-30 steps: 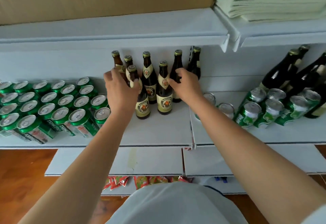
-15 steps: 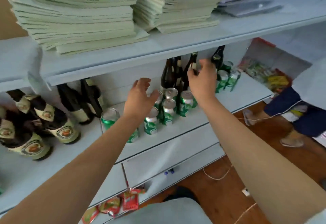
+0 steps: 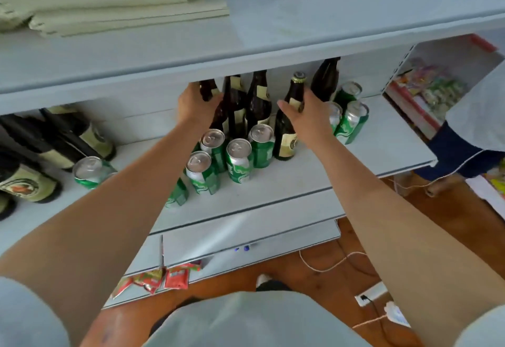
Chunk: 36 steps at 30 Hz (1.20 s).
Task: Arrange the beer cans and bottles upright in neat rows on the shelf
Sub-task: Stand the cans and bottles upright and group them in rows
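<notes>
Under the upper shelf, bottles stand packed behind green cans (image 3: 237,159), so I'd guess a nudge while shifting one bottle could topple its neighbours or roll a can off the shelf (image 3: 382,155). At the left, the left hand (image 3: 192,106) curls around a dark bottle's neck (image 3: 207,90); further right, the right hand (image 3: 308,111) grips the gold-capped bottle (image 3: 287,128), upright beside the cans.

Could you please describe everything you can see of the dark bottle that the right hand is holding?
The dark brown glass bottle with a gold cap stands upright on the pale grey shelf, its base resting there. It has a cream neck label and a cream oval body label. The right hand grips its neck and shoulder. A green beer can stands close on its left.
</notes>
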Tool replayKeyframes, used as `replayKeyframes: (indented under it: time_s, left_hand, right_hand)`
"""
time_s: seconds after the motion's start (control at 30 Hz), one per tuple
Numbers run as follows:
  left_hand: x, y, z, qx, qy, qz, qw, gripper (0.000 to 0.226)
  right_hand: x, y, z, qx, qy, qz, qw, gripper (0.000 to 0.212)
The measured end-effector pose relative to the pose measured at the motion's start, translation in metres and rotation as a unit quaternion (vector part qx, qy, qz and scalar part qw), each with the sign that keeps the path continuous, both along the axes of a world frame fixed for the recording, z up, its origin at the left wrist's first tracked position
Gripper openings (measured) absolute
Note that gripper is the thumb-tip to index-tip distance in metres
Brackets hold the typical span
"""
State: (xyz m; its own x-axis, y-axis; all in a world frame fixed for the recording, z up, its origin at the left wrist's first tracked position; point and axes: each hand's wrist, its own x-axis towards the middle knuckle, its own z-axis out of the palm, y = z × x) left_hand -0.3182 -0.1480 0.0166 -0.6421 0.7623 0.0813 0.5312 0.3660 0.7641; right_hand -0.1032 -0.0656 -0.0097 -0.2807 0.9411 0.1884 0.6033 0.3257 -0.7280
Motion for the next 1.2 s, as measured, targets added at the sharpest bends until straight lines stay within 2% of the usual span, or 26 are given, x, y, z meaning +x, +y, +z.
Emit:
replayKeyframes:
  time_s: [0.17, 0.3, 0.37, 0.47, 0.6, 0.7, 0.8, 0.93, 1.07, 1.2]
  left_hand:
    - [0.005, -0.014, 0.010, 0.066, -0.029, 0.061, 0.996, 0.024]
    - [-0.013, -0.030, 0.024, 0.080, -0.032, 0.094, 0.992, 0.027]
    - [-0.022, -0.042, 0.035, 0.087, -0.038, 0.098, 0.991, 0.020]
    - [-0.033, -0.069, 0.050, 0.157, -0.056, 0.082, 0.983, 0.009]
    - [-0.048, -0.121, 0.068, 0.235, -0.080, 0.066, 0.966, 0.011]
    - [-0.058, -0.162, 0.077, 0.240, -0.088, 0.091, 0.962, 0.014]
    - [-0.075, -0.203, 0.078, 0.244, -0.064, 0.110, 0.961, 0.027]
    - [-0.093, -0.266, 0.084, 0.281, -0.085, 0.123, 0.948, 0.017]
    - [-0.113, -0.317, 0.075, 0.264, -0.026, 0.082, 0.961, 0.022]
    - [-0.139, -0.355, 0.060, 0.312, -0.104, 0.125, 0.936, 0.021]
  right_hand:
    - [0.012, -0.012, 0.006, 0.048, -0.008, 0.043, 0.998, 0.036]
    - [0.016, -0.038, 0.028, 0.126, -0.043, 0.042, 0.990, 0.031]
    - [0.014, -0.056, 0.045, 0.168, -0.067, 0.042, 0.983, 0.033]
    - [0.009, -0.086, 0.062, 0.255, -0.113, 0.075, 0.957, 0.035]
    - [-0.010, -0.130, 0.074, 0.331, -0.128, 0.157, 0.922, 0.034]
    - [-0.037, -0.161, 0.085, 0.376, -0.119, 0.222, 0.892, 0.034]
    - [-0.077, -0.185, 0.090, 0.387, -0.114, 0.281, 0.871, 0.042]
    - [-0.132, -0.210, 0.084, 0.373, -0.107, 0.352, 0.851, 0.047]
    - [-0.181, -0.235, 0.081, 0.372, -0.094, 0.405, 0.830, 0.049]
    - [-0.217, -0.255, 0.075, 0.390, -0.073, 0.445, 0.803, 0.049]
